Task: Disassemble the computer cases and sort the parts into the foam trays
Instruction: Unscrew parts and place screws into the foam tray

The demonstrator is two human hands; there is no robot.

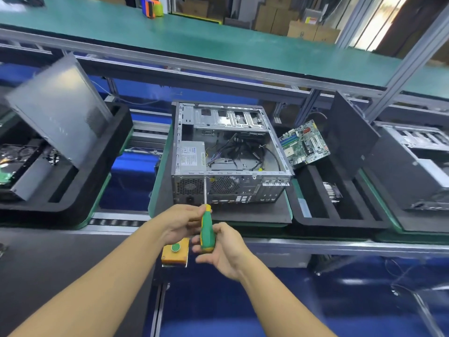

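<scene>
A: Look of the computer case (228, 152)?

B: Grey metal, laid on its side, open side up, rear panel toward the camera. Inside: a silver power supply (193, 156) at left, loose black cables (243, 152) across the bottom, a drive cage (228, 117) at the far end. 2 vent grilles on the rear panel.

A: Where?

B: Mid-line, on a dark mat (255, 216), between the left foam tray (109, 154) and the right foam tray (340, 224).

A: Hands?

B: Both on 1 screwdriver (207, 229) with a green-and-yellow handle. Left hand (184, 222) pinching the handle's top near the shaft; right hand (223, 249) curled round the lower end. Shaft pointing up across the rear panel, tip near its top edge between the 2 grilles; touching or not, cannot tell.

A: In the trays?

B: Right foam tray: a green motherboard (303, 145) leaning at the far corner, a finned heatsink (331, 193) down in a slot, a black side panel (349, 137) standing tilted along the right side. Left foam tray: a grey side panel (58, 113) leaning tilted, blurred; beneath, dark parts (21, 154), too blurred to name.

A: Around?

B: A second open case (418, 154) at far right. A roller conveyor (116, 222) with aluminium rails. A yellow box (175, 254) with a green button just below the hands. Overhead, a green-topped shelf (218, 42); behind, stacked cardboard boxes (301, 30). Below, a glossy blue floor (243, 300).
</scene>
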